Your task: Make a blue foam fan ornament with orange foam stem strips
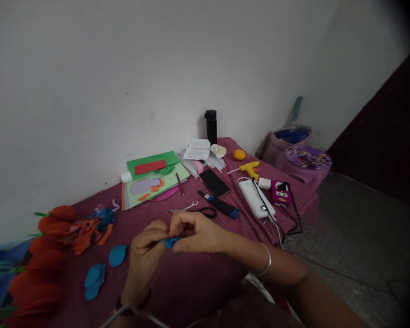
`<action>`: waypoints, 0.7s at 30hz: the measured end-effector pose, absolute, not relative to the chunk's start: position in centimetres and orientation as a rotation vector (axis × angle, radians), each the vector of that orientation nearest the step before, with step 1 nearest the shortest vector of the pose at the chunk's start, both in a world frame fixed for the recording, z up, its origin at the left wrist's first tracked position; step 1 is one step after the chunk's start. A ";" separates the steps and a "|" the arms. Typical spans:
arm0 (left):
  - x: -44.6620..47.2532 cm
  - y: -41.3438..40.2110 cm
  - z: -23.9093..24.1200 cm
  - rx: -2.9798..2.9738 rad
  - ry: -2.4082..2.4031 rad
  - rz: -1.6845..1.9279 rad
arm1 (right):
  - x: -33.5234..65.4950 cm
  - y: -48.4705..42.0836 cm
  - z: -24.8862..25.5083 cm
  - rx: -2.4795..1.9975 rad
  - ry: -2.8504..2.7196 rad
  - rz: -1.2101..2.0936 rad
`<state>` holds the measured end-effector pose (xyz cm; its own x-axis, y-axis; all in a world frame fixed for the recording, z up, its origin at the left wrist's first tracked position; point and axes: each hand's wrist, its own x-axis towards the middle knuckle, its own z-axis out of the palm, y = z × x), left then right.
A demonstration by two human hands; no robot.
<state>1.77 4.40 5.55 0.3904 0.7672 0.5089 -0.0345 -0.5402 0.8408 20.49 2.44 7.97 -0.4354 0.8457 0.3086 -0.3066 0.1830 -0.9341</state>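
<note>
Head view: the left hand (145, 246) and the right hand (198, 232) met above a maroon cloth (191, 278).
Blue piece (171, 242): it was between the two hands, mostly covered by fingers, so its full shape could not be told.
Left-hand grip: fingertips pinched the near end of the piece on that hand's side.
Right-hand grip: thumb and fingers, bent in an arch, held the other side.
Bangle (268, 259): it circled the forearm behind the right hand.
Blue cutouts: a single petal (117, 256) lay just left of the left hand, an overlapping pile (94, 280) farther left and nearer the body.
Orange scraps (85, 234): they lay well left of the left hand.
Scissors (209, 212): they lay just beyond the right hand.
Glue gun (250, 169): it lay well beyond the right hand, to its right.
</note>
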 end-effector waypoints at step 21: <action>4.3 2.6 5.6 1.540 1.039 1.347 | 19.2 3.8 6.3 -0.531 -1.216 1.599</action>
